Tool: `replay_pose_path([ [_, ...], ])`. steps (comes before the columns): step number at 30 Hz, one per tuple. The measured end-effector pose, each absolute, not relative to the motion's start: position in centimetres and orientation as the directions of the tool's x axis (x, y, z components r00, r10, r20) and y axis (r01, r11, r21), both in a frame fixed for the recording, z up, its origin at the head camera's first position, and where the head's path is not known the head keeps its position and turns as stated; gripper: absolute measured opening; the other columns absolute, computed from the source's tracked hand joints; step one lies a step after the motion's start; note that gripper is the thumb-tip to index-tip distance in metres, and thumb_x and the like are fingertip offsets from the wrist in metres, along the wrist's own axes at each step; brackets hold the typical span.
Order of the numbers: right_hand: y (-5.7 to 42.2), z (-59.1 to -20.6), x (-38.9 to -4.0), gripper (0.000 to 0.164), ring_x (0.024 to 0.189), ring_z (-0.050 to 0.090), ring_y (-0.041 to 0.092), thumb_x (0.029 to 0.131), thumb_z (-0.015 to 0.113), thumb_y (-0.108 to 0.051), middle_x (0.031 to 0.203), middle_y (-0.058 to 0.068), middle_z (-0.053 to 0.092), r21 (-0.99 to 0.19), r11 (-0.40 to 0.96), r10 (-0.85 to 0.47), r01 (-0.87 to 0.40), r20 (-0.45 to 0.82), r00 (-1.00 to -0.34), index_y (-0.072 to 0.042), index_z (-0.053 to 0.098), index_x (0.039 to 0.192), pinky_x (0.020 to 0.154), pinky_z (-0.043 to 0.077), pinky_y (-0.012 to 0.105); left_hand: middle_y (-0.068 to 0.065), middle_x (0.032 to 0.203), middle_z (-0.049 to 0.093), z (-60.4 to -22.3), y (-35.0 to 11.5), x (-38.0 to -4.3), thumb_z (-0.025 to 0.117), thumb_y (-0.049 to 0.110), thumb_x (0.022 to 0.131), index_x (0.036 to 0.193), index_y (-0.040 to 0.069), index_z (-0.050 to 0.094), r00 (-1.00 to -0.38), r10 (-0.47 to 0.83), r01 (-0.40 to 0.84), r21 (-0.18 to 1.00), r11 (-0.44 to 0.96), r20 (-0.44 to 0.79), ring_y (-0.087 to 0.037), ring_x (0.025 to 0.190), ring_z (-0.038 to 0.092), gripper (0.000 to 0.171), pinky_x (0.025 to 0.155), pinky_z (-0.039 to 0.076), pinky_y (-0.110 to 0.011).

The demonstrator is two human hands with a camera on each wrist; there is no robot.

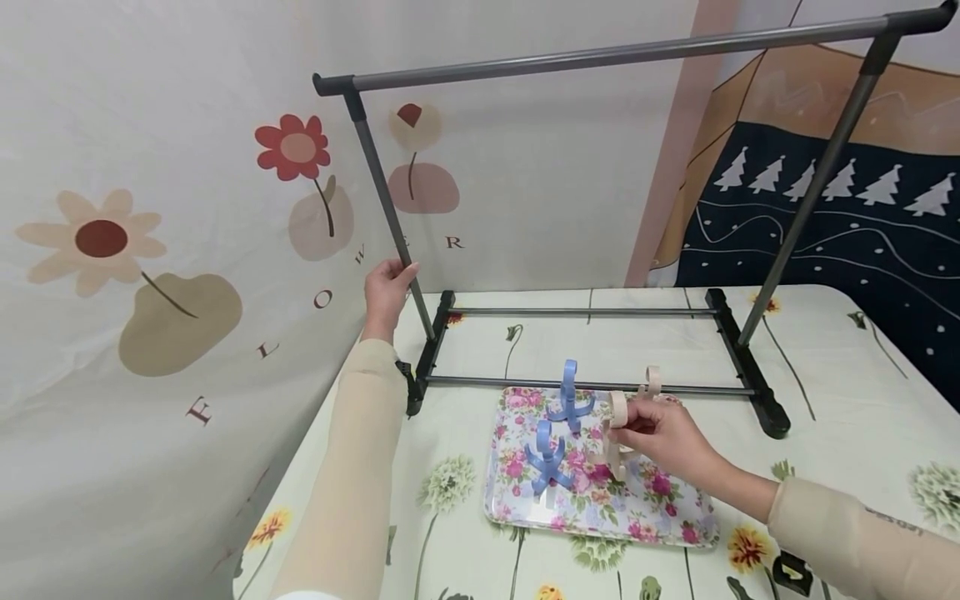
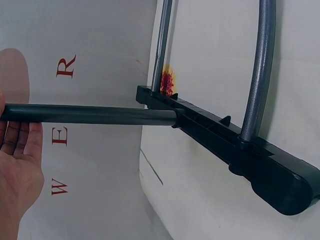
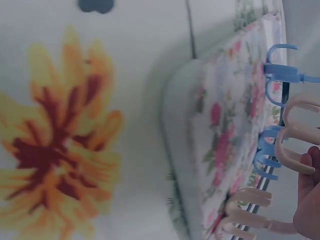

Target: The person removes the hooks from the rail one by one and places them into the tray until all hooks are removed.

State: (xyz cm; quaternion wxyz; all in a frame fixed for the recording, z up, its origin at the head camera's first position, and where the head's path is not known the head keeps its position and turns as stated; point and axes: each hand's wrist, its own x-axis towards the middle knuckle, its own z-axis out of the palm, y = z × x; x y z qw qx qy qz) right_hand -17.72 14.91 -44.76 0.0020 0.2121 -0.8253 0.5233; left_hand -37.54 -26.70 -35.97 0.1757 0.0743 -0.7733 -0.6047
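A grey metal rack [image 1: 600, 54] with black feet [image 1: 746, 362] stands on the table. My left hand [image 1: 387, 287] grips its left upright pole [image 1: 393, 225]; in the left wrist view the pole [image 2: 90, 114] crosses my palm [image 2: 17, 165]. My right hand [image 1: 660, 433] pinches a beige plastic hook [image 1: 617, 433] over a floral tray [image 1: 660, 512]. Two blue hooks [image 1: 570, 400] [image 1: 546, 462] stand on the tray, and another beige hook [image 1: 651, 382] sits by the rack's lower bar. The right wrist view shows the blue hooks [image 3: 280, 70] and the beige hook [image 3: 295, 145] at my fingertips [image 3: 307, 175].
The table carries a pale cloth [image 1: 825, 375] printed with flowers. A flower-print curtain [image 1: 150, 250] hangs close on the left and behind. At the right hangs a dark fabric with white trees [image 1: 862, 200]. A small black clip [image 1: 791, 573] lies near my right sleeve.
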Motion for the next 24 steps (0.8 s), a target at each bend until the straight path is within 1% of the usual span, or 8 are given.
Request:
replay_pose_path([
  [2,15.1,-45.2,-17.8,0.005,0.076,0.068,0.018,0.088,0.075,-0.008,0.091,0.004,0.070,-0.875,0.346,-0.355,-0.338,0.211,-0.911,-0.006,0.070,0.090,0.064,0.056,0.030,-0.006,0.106,0.064,-36.0,-26.7,-37.6,0.069,0.030,0.095,0.111,0.006,0.065,-0.927,-0.326,0.101,0.961,0.258,0.185,-0.022,0.106,0.057,0.030,0.097,0.043,-0.040],
  [6,15.3,-46.1,-17.8,0.006,0.076,0.068,0.018,0.089,0.074,-0.008,0.089,0.005,0.072,-0.885,0.337,-0.363,-0.320,0.191,-0.912,-0.005,0.070,0.091,0.062,0.057,0.032,-0.006,0.106,0.064,-36.2,-26.7,-37.5,0.069,0.031,0.095,0.112,0.005,0.064,-0.928,-0.322,0.103,0.959,0.266,0.189,-0.021,0.105,0.057,0.031,0.097,0.043,-0.039],
  [8,15.4,-46.5,-17.8,0.007,0.076,0.069,0.017,0.089,0.074,-0.010,0.090,0.005,0.072,-0.884,0.342,-0.360,-0.318,0.189,-0.913,-0.006,0.070,0.092,0.061,0.056,0.031,-0.007,0.107,0.064,-36.2,-26.7,-37.5,0.069,0.031,0.095,0.113,0.005,0.064,-0.928,-0.321,0.101,0.958,0.267,0.187,-0.021,0.105,0.057,0.031,0.097,0.043,-0.040],
  [12,15.5,-47.0,-17.7,0.008,0.073,0.068,0.018,0.088,0.076,-0.012,0.088,0.003,0.071,-0.880,0.360,-0.344,-0.311,0.184,-0.921,-0.008,0.069,0.089,0.058,0.054,0.028,-0.008,0.109,0.065,-36.1,-26.6,-37.6,0.068,0.030,0.096,0.114,0.006,0.064,-0.930,-0.319,0.099,0.960,0.262,0.183,-0.021,0.106,0.057,0.030,0.097,0.043,-0.040],
  [16,15.7,-47.4,-17.7,0.008,0.072,0.066,0.014,0.088,0.076,-0.012,0.086,0.001,0.070,-0.868,0.392,-0.323,-0.306,0.182,-0.929,-0.008,0.069,0.089,0.058,0.053,0.027,-0.008,0.111,0.065,-36.2,-26.5,-37.7,0.068,0.029,0.096,0.114,0.006,0.064,-0.930,-0.318,0.099,0.960,0.260,0.183,-0.021,0.107,0.057,0.030,0.097,0.043,-0.040],
  [19,15.9,-47.6,-17.7,0.007,0.078,0.068,0.014,0.088,0.076,-0.009,0.088,0.002,0.071,-0.859,0.408,-0.319,-0.309,0.183,-0.930,-0.008,0.071,0.092,0.062,0.056,0.027,-0.008,0.110,0.064,-36.2,-26.5,-37.7,0.067,0.030,0.096,0.114,0.006,0.064,-0.930,-0.321,0.094,0.960,0.264,0.180,-0.021,0.106,0.056,0.030,0.097,0.043,-0.041],
  [21,16.0,-47.7,-17.7,0.009,0.085,0.069,0.018,0.088,0.075,-0.007,0.094,0.003,0.071,-0.848,0.423,-0.323,-0.320,0.189,-0.927,-0.009,0.071,0.095,0.069,0.057,0.028,-0.008,0.109,0.064,-36.3,-26.5,-37.7,0.068,0.030,0.096,0.114,0.006,0.064,-0.930,-0.323,0.090,0.959,0.267,0.178,-0.021,0.106,0.056,0.031,0.097,0.043,-0.041],
  [24,16.3,-47.5,-17.2,0.017,0.098,0.068,0.026,0.087,0.077,-0.010,0.103,0.003,0.070,-0.827,0.456,-0.318,-0.329,0.194,-0.928,-0.011,0.071,0.102,0.079,0.057,0.032,-0.008,0.110,0.064,-36.2,-26.6,-37.6,0.068,0.031,0.096,0.115,0.006,0.064,-0.931,-0.320,0.089,0.959,0.271,0.176,-0.022,0.106,0.056,0.032,0.098,0.042,-0.041],
])
